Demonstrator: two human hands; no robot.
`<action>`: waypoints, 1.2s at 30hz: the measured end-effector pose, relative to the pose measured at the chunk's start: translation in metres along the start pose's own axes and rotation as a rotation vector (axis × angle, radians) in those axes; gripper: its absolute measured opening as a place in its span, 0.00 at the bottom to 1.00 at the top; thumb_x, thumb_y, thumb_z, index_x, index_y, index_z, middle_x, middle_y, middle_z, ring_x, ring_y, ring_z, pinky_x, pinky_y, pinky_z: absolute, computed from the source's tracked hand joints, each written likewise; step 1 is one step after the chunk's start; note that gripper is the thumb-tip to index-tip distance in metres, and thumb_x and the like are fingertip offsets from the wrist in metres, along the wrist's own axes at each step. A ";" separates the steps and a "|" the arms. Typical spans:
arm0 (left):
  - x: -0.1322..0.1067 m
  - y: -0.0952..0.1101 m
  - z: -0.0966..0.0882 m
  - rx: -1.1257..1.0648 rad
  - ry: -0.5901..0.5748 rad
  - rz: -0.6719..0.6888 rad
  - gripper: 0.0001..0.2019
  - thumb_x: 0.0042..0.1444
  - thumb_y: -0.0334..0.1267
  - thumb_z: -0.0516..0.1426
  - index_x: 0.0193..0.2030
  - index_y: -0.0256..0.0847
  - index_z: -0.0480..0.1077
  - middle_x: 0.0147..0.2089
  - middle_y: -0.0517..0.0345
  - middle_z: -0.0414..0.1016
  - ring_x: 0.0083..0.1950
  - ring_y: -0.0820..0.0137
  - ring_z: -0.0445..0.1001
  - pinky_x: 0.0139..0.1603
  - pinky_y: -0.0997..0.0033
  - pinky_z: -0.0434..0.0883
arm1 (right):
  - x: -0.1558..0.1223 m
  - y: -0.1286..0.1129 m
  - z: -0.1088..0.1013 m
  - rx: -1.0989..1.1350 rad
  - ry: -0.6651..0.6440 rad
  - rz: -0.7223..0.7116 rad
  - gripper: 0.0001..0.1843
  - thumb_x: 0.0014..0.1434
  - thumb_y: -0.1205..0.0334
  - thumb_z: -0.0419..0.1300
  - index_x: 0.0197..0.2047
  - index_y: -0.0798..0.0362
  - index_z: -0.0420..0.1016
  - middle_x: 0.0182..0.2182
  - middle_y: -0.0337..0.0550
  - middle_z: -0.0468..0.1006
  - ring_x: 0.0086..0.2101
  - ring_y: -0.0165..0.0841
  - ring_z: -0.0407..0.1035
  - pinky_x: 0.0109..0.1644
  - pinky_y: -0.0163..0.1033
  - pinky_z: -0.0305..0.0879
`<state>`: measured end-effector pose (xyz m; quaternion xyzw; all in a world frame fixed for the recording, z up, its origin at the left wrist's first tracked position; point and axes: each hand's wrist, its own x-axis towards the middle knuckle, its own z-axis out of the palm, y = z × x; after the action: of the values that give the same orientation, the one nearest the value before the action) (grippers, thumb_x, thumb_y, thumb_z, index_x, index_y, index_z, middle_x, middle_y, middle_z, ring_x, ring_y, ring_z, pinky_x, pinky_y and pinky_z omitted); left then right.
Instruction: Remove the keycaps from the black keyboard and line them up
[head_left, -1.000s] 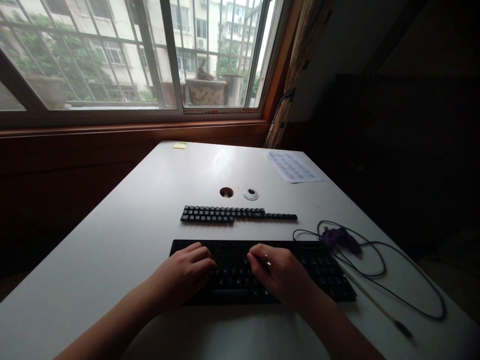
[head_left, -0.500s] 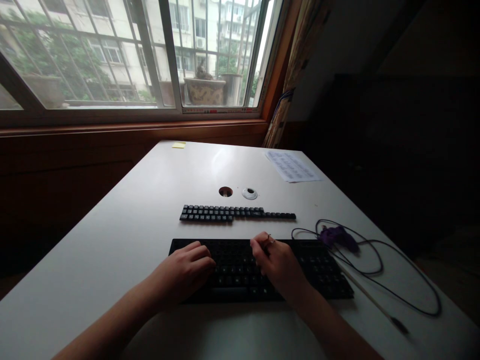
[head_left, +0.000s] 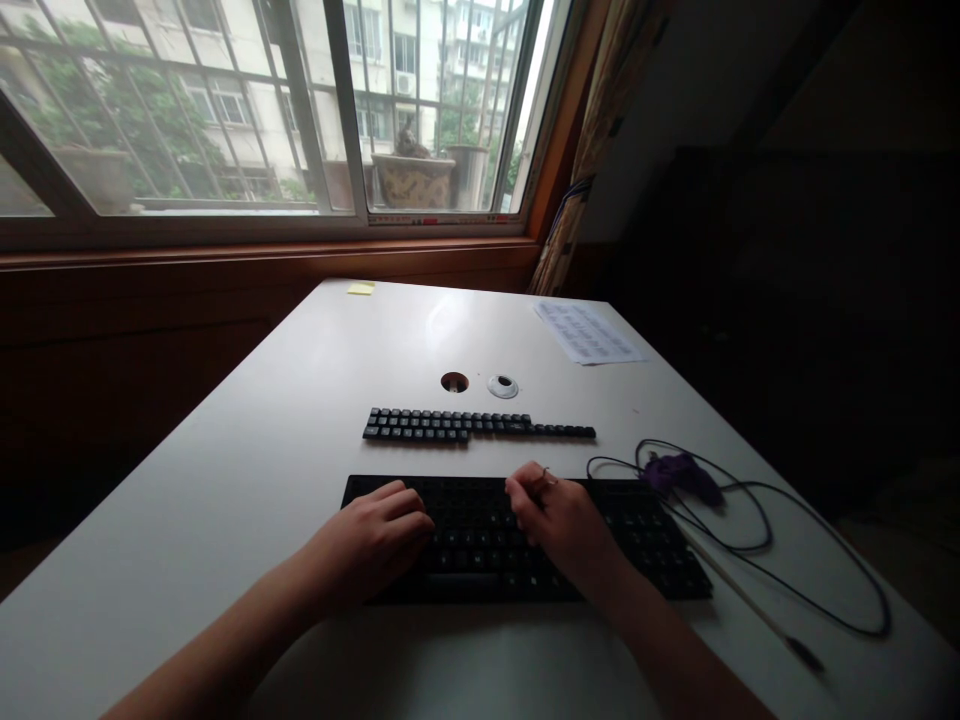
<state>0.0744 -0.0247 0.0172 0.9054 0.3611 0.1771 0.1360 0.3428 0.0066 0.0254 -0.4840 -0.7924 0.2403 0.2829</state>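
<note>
A black keyboard (head_left: 469, 580) lies on the white table, with bare rows in its upper part where keycaps are off. My left hand (head_left: 390, 525) rests over its left side, fingers curled down on it and fingertips hidden. Above the upper middle of the keyboard, my right hand (head_left: 551, 515) is closed in a pinch. A thin metal loop shows at one of its fingers; whatever sits between the fingertips is hidden. Behind the keyboard, loose black keycaps (head_left: 420, 422) stand lined up in rows, with a single thin row reaching out to the right.
To the right lie a looped black cable (head_left: 757, 520), a purple cloth-like bundle (head_left: 682, 477) and a pale stick with a dark end (head_left: 757, 605). Farther back are a cable hole (head_left: 454, 383), its round cover (head_left: 502, 386), printed papers (head_left: 589, 335) and a yellow sticky note (head_left: 361, 288).
The whole view has shifted slightly. Both hands keep nearly the same places on the keyboard, and the rows of keycaps look the same.
</note>
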 end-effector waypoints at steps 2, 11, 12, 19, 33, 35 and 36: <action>0.000 0.000 0.000 0.000 0.000 0.003 0.10 0.67 0.32 0.49 0.45 0.40 0.71 0.40 0.51 0.71 0.40 0.65 0.67 0.39 0.67 0.68 | 0.003 0.006 -0.004 0.130 -0.065 0.084 0.13 0.67 0.55 0.49 0.32 0.50 0.65 0.19 0.31 0.70 0.17 0.27 0.67 0.24 0.31 0.61; 0.000 -0.001 0.002 -0.005 0.011 0.013 0.10 0.67 0.32 0.49 0.45 0.40 0.71 0.40 0.51 0.71 0.40 0.65 0.67 0.39 0.67 0.68 | 0.006 0.012 0.000 0.368 -0.073 0.185 0.14 0.66 0.52 0.52 0.32 0.51 0.66 0.18 0.31 0.70 0.17 0.26 0.67 0.22 0.31 0.62; 0.000 -0.002 0.002 -0.005 0.016 0.014 0.09 0.67 0.32 0.49 0.45 0.40 0.71 0.40 0.51 0.71 0.41 0.65 0.67 0.39 0.67 0.68 | 0.007 0.012 0.000 0.372 -0.072 0.185 0.14 0.65 0.52 0.53 0.32 0.51 0.66 0.18 0.31 0.70 0.17 0.27 0.67 0.22 0.30 0.62; 0.000 -0.002 0.003 -0.012 0.032 0.010 0.09 0.66 0.31 0.49 0.44 0.41 0.71 0.40 0.52 0.71 0.41 0.66 0.67 0.39 0.68 0.68 | 0.009 0.017 -0.002 0.361 -0.040 0.219 0.15 0.66 0.51 0.52 0.32 0.51 0.66 0.17 0.31 0.71 0.16 0.27 0.67 0.21 0.30 0.62; 0.001 0.001 0.003 0.015 0.103 -0.021 0.09 0.66 0.32 0.51 0.47 0.41 0.72 0.40 0.51 0.72 0.40 0.65 0.70 0.39 0.67 0.70 | -0.001 -0.004 0.000 0.274 0.094 0.037 0.12 0.66 0.54 0.54 0.33 0.51 0.69 0.18 0.31 0.71 0.18 0.26 0.68 0.25 0.31 0.64; 0.001 0.002 0.004 -0.022 0.158 -0.052 0.09 0.65 0.33 0.52 0.49 0.41 0.71 0.42 0.51 0.73 0.42 0.65 0.71 0.41 0.66 0.71 | -0.002 -0.007 0.004 0.331 0.089 0.029 0.11 0.66 0.54 0.55 0.35 0.51 0.70 0.18 0.32 0.72 0.19 0.27 0.69 0.26 0.31 0.65; 0.001 0.003 0.003 -0.053 0.184 -0.076 0.09 0.65 0.34 0.53 0.49 0.41 0.71 0.42 0.51 0.73 0.42 0.65 0.71 0.42 0.66 0.71 | -0.003 -0.009 0.006 0.365 0.081 0.027 0.11 0.66 0.54 0.55 0.35 0.51 0.70 0.19 0.32 0.72 0.19 0.27 0.69 0.27 0.31 0.66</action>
<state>0.0785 -0.0265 0.0155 0.8670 0.4013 0.2638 0.1329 0.3343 -0.0005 0.0266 -0.4446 -0.7170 0.3641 0.3945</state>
